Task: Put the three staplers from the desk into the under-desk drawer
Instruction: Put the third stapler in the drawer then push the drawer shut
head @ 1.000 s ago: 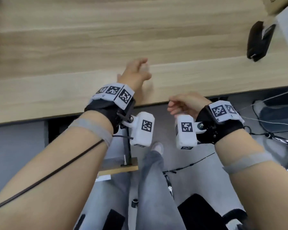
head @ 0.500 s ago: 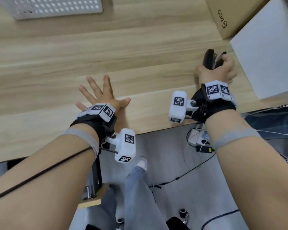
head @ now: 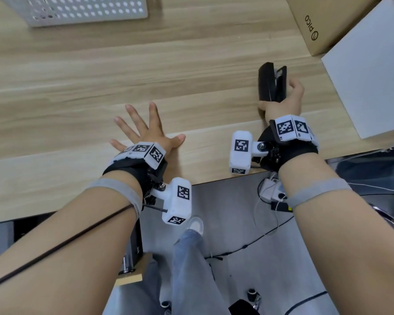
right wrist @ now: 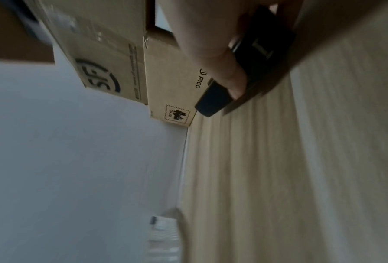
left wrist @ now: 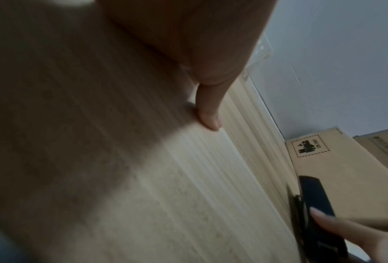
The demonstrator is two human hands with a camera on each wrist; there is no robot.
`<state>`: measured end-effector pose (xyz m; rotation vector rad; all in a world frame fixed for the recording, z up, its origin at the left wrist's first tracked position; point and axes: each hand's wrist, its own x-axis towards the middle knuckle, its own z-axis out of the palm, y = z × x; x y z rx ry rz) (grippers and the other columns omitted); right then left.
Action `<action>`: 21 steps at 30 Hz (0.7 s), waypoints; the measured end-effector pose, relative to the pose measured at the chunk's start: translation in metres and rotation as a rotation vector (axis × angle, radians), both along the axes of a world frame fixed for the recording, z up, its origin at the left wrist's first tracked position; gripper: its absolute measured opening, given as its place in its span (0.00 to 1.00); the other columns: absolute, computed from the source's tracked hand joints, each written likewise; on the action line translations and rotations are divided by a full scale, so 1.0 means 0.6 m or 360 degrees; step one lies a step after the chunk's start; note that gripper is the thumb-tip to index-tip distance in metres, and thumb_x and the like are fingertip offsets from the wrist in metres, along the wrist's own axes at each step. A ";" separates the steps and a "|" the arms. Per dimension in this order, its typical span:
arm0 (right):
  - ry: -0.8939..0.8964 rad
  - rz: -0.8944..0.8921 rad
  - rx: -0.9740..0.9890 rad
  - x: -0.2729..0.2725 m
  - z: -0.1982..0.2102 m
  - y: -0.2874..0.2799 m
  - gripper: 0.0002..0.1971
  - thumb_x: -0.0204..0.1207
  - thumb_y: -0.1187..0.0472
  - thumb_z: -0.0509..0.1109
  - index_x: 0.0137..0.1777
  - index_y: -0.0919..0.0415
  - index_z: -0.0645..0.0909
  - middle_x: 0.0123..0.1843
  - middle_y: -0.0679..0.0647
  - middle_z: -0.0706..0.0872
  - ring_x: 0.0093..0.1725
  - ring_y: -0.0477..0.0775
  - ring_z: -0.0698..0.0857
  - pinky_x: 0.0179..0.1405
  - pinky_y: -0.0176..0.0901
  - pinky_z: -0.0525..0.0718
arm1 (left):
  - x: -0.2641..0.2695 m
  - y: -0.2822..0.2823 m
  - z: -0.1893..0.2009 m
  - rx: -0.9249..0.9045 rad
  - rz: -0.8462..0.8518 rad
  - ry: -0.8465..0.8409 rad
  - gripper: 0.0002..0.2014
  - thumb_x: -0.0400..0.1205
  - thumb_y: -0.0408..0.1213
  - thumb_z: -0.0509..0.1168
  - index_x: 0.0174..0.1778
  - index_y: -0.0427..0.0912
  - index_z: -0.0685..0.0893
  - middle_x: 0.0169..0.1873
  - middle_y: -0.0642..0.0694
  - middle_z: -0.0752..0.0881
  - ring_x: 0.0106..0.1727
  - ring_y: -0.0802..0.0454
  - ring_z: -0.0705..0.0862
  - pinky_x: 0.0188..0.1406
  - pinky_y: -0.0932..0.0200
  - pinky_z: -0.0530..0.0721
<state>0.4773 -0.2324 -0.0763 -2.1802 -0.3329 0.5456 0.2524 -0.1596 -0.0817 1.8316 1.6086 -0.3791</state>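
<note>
A black stapler (head: 271, 81) lies on the wooden desk (head: 77, 87) at the right, its front end pointing away from me. My right hand (head: 282, 98) grips its near end, thumb on the left side and fingers curled round the right. The right wrist view shows the stapler (right wrist: 244, 71) under my fingers; the left wrist view catches the stapler (left wrist: 314, 204) at the lower right. My left hand (head: 146, 128) rests flat on the desk near its front edge, fingers spread. No other stapler and no drawer is in view.
A brown cardboard box (head: 314, 21) and a white box (head: 373, 71) stand right of the stapler at the desk's right end. A white perforated tray (head: 77, 10) sits at the far left back. Below the desk edge are cables, a power strip (head: 271, 192) and my leg.
My right hand rose from below the desk edge to the stapler and took hold of it. My left hand spread flat on the desk. The head view shifted right and forward.
</note>
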 end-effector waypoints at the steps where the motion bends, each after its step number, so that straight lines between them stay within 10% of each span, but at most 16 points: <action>1: 0.0161 -0.0033 0.0160 -0.018 0.006 -0.001 0.39 0.70 0.72 0.71 0.79 0.55 0.59 0.76 0.55 0.72 0.58 0.47 0.76 0.53 0.30 0.74 | -0.002 0.000 0.001 -0.0002 -0.0030 -0.0011 0.51 0.71 0.63 0.62 0.79 0.61 0.32 0.78 0.43 0.22 0.78 0.35 0.23 0.69 0.21 0.34; 4: 0.0793 -0.0157 0.0716 -0.086 0.025 -0.009 0.41 0.71 0.76 0.70 0.81 0.57 0.56 0.69 0.58 0.78 0.57 0.56 0.82 0.56 0.47 0.86 | -0.022 0.006 0.007 -0.0046 -0.0126 -0.0124 0.50 0.71 0.57 0.66 0.79 0.63 0.37 0.79 0.44 0.23 0.78 0.35 0.22 0.70 0.22 0.34; 8: 0.1254 0.0189 0.0945 -0.188 0.046 -0.029 0.42 0.70 0.82 0.63 0.82 0.58 0.55 0.63 0.59 0.79 0.52 0.55 0.82 0.40 0.41 0.87 | -0.096 0.009 0.021 -0.0057 -0.0258 -0.0422 0.43 0.73 0.44 0.69 0.82 0.54 0.53 0.83 0.47 0.36 0.83 0.41 0.32 0.77 0.36 0.35; 10: 0.1252 0.0463 0.0870 -0.254 0.052 -0.038 0.42 0.60 0.82 0.66 0.77 0.63 0.63 0.52 0.58 0.83 0.44 0.52 0.83 0.38 0.39 0.86 | -0.155 0.000 0.034 -0.0200 -0.0106 -0.0823 0.33 0.76 0.34 0.66 0.78 0.45 0.64 0.83 0.43 0.56 0.84 0.44 0.51 0.80 0.47 0.51; 13: 0.1212 0.0751 0.0671 -0.337 0.050 -0.048 0.29 0.50 0.78 0.71 0.56 0.64 0.76 0.33 0.51 0.86 0.32 0.50 0.83 0.34 0.39 0.81 | -0.239 -0.024 0.062 -0.0687 0.0357 -0.1405 0.18 0.78 0.29 0.63 0.64 0.44 0.79 0.61 0.45 0.85 0.61 0.52 0.84 0.62 0.66 0.79; 18: 0.1339 0.1443 0.0174 -0.509 0.021 -0.051 0.26 0.58 0.78 0.70 0.60 0.76 0.76 0.37 0.57 0.82 0.33 0.46 0.84 0.36 0.37 0.81 | -0.443 -0.051 0.029 -0.0840 0.0465 -0.1196 0.11 0.79 0.29 0.60 0.40 0.50 0.84 0.30 0.58 0.92 0.37 0.68 0.89 0.45 0.68 0.80; 21: 0.1321 0.1734 -0.0226 -0.597 -0.034 -0.049 0.16 0.59 0.77 0.74 0.42 0.60 0.78 0.34 0.50 0.84 0.26 0.34 0.84 0.27 0.26 0.78 | -0.558 -0.064 -0.027 -0.0902 0.0599 -0.0984 0.09 0.77 0.28 0.63 0.39 0.48 0.83 0.27 0.58 0.91 0.34 0.70 0.87 0.45 0.66 0.77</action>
